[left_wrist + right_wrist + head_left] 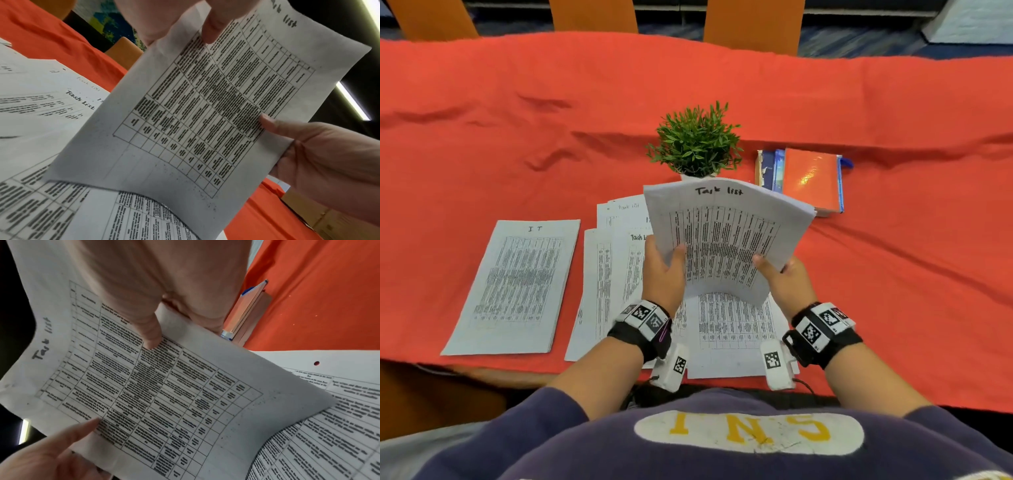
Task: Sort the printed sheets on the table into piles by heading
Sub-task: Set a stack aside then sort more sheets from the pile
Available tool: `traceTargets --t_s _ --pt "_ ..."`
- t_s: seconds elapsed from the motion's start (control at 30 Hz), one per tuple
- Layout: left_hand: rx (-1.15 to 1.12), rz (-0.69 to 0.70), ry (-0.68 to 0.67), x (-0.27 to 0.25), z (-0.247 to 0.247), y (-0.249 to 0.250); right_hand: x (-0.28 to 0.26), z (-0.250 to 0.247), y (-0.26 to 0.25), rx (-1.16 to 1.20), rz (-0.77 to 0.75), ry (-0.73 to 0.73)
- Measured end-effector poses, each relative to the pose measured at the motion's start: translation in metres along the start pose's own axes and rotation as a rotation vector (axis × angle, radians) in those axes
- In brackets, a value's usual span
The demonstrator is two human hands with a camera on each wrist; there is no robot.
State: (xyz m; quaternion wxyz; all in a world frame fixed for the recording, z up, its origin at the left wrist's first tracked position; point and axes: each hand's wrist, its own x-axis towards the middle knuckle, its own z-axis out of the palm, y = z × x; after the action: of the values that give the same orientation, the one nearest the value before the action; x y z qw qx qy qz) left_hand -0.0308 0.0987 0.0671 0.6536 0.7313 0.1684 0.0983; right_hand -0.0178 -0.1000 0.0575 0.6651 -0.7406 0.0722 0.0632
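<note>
A small potted plant (697,140) with thin green leaves stands near the middle of the desk (517,120), which is draped in a rumpled orange-red cloth. Just to the right of the plant lies a short stack of books (803,178): an orange cover trimmed in blue on top, with blue covers showing at its left edge. Beyond the plant, past the far edge of the desk, three orange chair backs (592,15) stand in a row before a dark blue floor. Far right of the plant, in the top corner, sits a pale boxy thing, too cropped to tell.
</note>
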Motion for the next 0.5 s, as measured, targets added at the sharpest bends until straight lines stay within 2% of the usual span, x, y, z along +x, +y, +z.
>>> traceTargets --t_s 0.1,0.3,0.4,0.5 --pt "0.019 0.005 -0.018 0.003 0.001 -0.010 0.000 0.001 0.009 -0.072 0.016 -0.025" --pt "0.266 -0.187 -0.130 0.004 -0.002 -0.059 0.006 0.007 0.042 -0.262 0.109 -0.063" --pt "0.291 -0.195 -0.141 0.011 -0.011 -0.062 0.009 0.013 0.035 -0.254 0.102 -0.033" --pt "0.271 -0.169 -0.087 0.024 -0.030 -0.053 0.018 0.035 0.019 -0.222 0.117 0.001"
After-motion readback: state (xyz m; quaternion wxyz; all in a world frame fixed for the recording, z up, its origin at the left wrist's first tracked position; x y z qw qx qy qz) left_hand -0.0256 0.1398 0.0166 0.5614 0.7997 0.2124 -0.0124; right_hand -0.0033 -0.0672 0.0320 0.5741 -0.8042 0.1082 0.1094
